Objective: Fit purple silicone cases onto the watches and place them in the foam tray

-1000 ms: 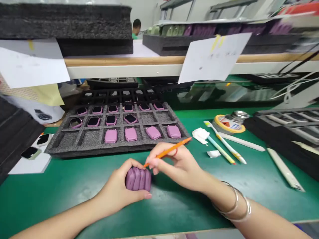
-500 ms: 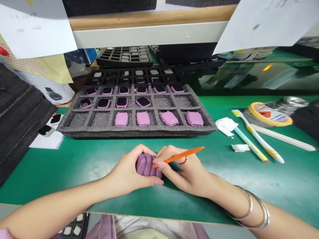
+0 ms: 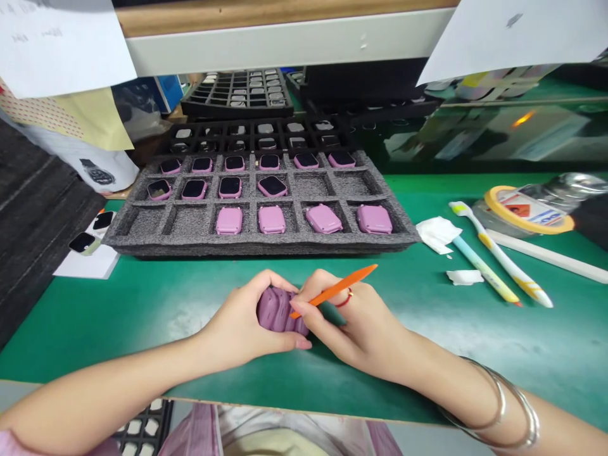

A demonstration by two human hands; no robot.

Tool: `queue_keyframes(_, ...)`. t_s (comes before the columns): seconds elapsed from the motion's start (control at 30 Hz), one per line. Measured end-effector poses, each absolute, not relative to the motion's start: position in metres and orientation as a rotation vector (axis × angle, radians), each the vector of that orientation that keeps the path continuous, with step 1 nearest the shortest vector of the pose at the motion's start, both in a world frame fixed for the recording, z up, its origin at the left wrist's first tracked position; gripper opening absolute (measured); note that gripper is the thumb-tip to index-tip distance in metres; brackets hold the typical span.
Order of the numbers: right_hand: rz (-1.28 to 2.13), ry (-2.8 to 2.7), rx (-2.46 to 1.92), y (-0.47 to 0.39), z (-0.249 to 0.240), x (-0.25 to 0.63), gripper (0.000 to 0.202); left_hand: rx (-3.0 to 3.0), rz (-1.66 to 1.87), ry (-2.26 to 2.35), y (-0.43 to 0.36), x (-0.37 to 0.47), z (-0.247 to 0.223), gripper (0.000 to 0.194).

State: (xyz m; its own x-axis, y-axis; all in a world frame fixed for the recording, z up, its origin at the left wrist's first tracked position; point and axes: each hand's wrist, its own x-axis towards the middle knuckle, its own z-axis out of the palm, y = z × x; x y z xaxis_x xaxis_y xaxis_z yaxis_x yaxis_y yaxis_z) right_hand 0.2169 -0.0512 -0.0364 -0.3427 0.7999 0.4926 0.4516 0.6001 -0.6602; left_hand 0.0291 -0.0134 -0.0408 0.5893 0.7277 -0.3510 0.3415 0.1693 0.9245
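Note:
My left hand (image 3: 242, 320) is wrapped round a row of purple watch cases (image 3: 275, 309) pressed side by side, just above the green table. Between the thumb and fingers of my right hand (image 3: 349, 323) is a flat orange stick (image 3: 339, 288), its lower tip touching the cases. My right fingertips lie against the right end of the row and hide part of it. Behind the hands stands a grey foam tray (image 3: 266, 246) with pink-purple watches in its compartments, dark screens up in the rear rows, pink backs up in the front row.
On the right lie a toothbrush (image 3: 506, 256), a pen (image 3: 489, 271), white tissue (image 3: 437, 234), a white strip (image 3: 555, 256) and a yellow-rimmed jar (image 3: 527, 209). Two watches rest on a white block (image 3: 88, 263) at left. A shelf edge (image 3: 285, 43) crosses above.
The orange stick has tilted a little, its upper end lower and further left. The camera view has shifted slightly. Both hands keep their holds.

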Motion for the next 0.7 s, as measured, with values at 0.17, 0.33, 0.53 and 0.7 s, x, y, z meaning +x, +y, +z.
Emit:
queue_keyframes(0.17,0.501,-1.981,-0.986,-0.052,-0.038,0.217,0.016,1.432,0.343,0.977,-0.013,0.029,-0.042,0.051)
queue_keyframes(0.33,0.494,-1.976,-1.022,-0.051,-0.038,0.218,0.019,1.438,0.359,0.965,-0.014,0.03,-0.04,0.051)
queue_keyframes(0.53,0.539,-1.95,-1.022,-0.051,-0.04,0.214,0.02,1.438,0.365,0.959,-0.013,0.031,-0.04,0.049)
queue_keyframes(0.7,0.573,-1.902,-1.019,-0.059,-0.025,0.221,0.023,1.478,0.369,0.985,-0.013,0.029,-0.037,0.048)
